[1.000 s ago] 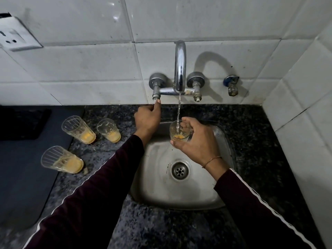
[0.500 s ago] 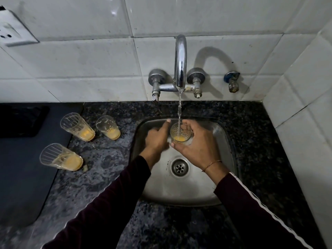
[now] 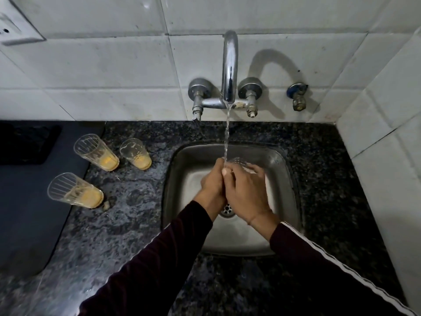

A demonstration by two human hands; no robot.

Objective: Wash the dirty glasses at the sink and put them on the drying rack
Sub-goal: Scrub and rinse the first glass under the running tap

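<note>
Rinsing glass [image 3: 245,164] under tap [image 3: 229,71]

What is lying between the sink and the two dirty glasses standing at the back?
In the head view, only bare speckled countertop lies between the sink and the two back glasses; nothing else sits there.

both forearms reach forward and angle inward, meeting at centre frame. dark sleeves to the wrists; the right sleeve [image 3: 319,254] has a white stripe along its outer edge. left hand [image 3: 213,184] back up, fingers curled forward and tucked against the right hand; what they grip is hidden. right hand [image 3: 245,190] back up, slightly higher and in front, fingers wrapped round a glass [image 3: 239,161], thumb tip showing by the left knuckles. the two hands press together. thin band on the right wrist [image 3: 257,217].
</note>
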